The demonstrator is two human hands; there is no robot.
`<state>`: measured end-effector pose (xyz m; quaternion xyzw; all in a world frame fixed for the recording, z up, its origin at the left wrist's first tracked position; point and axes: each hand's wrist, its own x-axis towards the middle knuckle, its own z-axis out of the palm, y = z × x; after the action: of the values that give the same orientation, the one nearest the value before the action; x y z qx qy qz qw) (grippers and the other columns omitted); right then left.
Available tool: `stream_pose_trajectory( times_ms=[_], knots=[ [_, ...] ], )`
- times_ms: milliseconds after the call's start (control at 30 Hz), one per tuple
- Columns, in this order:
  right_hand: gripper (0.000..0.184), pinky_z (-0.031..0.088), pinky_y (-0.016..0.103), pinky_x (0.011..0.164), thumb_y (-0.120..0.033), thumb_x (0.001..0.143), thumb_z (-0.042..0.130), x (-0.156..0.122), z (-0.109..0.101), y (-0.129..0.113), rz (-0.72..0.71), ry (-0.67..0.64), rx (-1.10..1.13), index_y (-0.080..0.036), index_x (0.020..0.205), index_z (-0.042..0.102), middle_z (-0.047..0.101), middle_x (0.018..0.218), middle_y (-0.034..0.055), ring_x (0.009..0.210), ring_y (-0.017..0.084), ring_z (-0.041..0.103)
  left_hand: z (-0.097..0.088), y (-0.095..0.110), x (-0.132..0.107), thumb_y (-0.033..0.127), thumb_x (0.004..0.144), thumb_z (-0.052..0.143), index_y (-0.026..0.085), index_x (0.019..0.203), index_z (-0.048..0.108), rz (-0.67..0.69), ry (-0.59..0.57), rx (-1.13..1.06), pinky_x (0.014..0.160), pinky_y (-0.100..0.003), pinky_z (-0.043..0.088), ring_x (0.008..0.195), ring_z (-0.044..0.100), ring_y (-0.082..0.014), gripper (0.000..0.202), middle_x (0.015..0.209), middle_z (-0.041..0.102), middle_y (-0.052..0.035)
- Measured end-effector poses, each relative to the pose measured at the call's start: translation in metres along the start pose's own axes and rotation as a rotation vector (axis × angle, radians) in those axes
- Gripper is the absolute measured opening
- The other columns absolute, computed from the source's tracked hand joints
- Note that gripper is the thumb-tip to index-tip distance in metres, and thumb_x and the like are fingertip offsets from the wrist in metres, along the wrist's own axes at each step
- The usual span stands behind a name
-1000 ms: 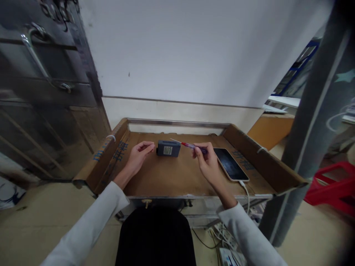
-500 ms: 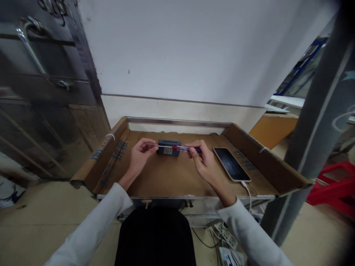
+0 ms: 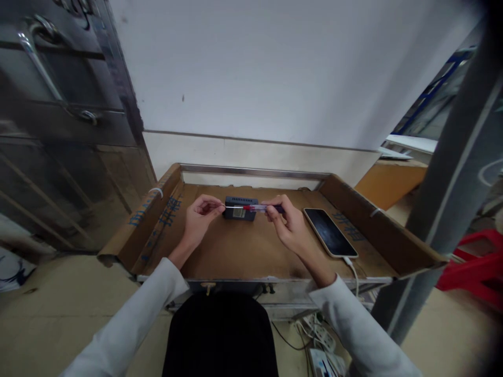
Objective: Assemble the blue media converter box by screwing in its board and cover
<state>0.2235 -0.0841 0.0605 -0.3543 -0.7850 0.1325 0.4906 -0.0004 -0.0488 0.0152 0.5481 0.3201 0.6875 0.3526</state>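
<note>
A small dark blue box (image 3: 240, 208) with a label and vent slots lies on a cardboard-lined tray table (image 3: 243, 251). My right hand (image 3: 288, 226) pinches the handle of a thin screwdriver (image 3: 251, 208) with a red and clear shaft, held level in front of the box with its tip pointing left. My left hand (image 3: 199, 220) is curled, its fingertips pinched at the screwdriver's tip, just left of the box. What those fingertips hold, if anything, is too small to name.
A smartphone (image 3: 329, 232) lies face up at the right of the tray, a white cable (image 3: 352, 270) running off its near end. Cardboard side walls (image 3: 151, 214) flank the tray. A metal cabinet (image 3: 58, 115) stands left, a grey pillar (image 3: 444, 199) right, a power strip (image 3: 322, 335) below.
My right hand swung the screwdriver from angled up to level, bringing its tip left across the box to my left fingertips. My left hand closed into a pinch there.
</note>
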Motion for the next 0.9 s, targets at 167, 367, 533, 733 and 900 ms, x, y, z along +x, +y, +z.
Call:
stream_pose_trajectory(
  times_ms=[167, 367, 533, 733, 900],
  knots=[
    [0.011, 0.045, 0.027, 0.069, -0.026, 0.094, 0.046, -0.001, -0.0002, 0.0021, -0.025, 0.02, -0.015, -0.021, 0.099, 0.055, 0.063, 0.088, 0.004, 0.077, 0.013, 0.059, -0.0012, -0.0001, -0.0003, 0.026, 0.066, 0.078, 0.017, 0.076, 0.064, 0.0, -0.012, 0.028, 0.067, -0.023, 0.05, 0.069, 0.063, -0.0116, 0.019, 0.072, 0.067, 0.0003],
    [0.011, 0.045, 0.026, 0.067, -0.026, 0.093, 0.046, -0.0018, 0.0005, 0.005, -0.026, 0.029, -0.025, -0.02, 0.097, 0.055, 0.063, 0.088, 0.0041, 0.076, 0.013, 0.06, -0.0011, 0.0006, -0.0007, 0.025, 0.066, 0.078, 0.017, 0.074, 0.064, -0.003, -0.026, 0.037, 0.065, -0.022, 0.049, 0.068, 0.062, -0.0109, 0.018, 0.072, 0.067, 0.0005],
    [0.012, 0.047, 0.027, 0.066, -0.027, 0.093, 0.046, -0.0015, -0.0004, 0.0061, -0.013, 0.012, -0.011, -0.021, 0.097, 0.055, 0.064, 0.088, 0.0044, 0.075, 0.014, 0.06, 0.0004, 0.0025, -0.001, 0.027, 0.065, 0.078, 0.017, 0.073, 0.064, -0.02, -0.019, 0.064, 0.064, -0.022, 0.049, 0.066, 0.06, -0.0111, 0.019, 0.071, 0.066, 0.0002],
    [0.012, 0.047, 0.027, 0.063, -0.029, 0.093, 0.047, -0.0013, -0.0003, 0.0082, 0.009, 0.006, 0.0, -0.021, 0.098, 0.055, 0.063, 0.088, 0.005, 0.074, 0.014, 0.059, 0.0011, 0.0028, -0.0018, 0.028, 0.068, 0.076, 0.018, 0.078, 0.066, -0.018, -0.043, 0.107, 0.067, -0.025, 0.051, 0.07, 0.062, -0.0124, 0.018, 0.076, 0.068, -0.0008],
    [0.012, 0.045, 0.026, 0.062, -0.029, 0.093, 0.047, 0.0021, -0.003, 0.0062, 0.01, -0.009, 0.01, -0.021, 0.095, 0.055, 0.062, 0.083, 0.0034, 0.07, 0.012, 0.058, 0.0005, 0.0041, -0.0031, 0.028, 0.067, 0.077, 0.017, 0.077, 0.067, -0.022, -0.055, 0.122, 0.068, -0.026, 0.052, 0.07, 0.063, -0.0134, 0.018, 0.077, 0.069, -0.0016]
  ],
)
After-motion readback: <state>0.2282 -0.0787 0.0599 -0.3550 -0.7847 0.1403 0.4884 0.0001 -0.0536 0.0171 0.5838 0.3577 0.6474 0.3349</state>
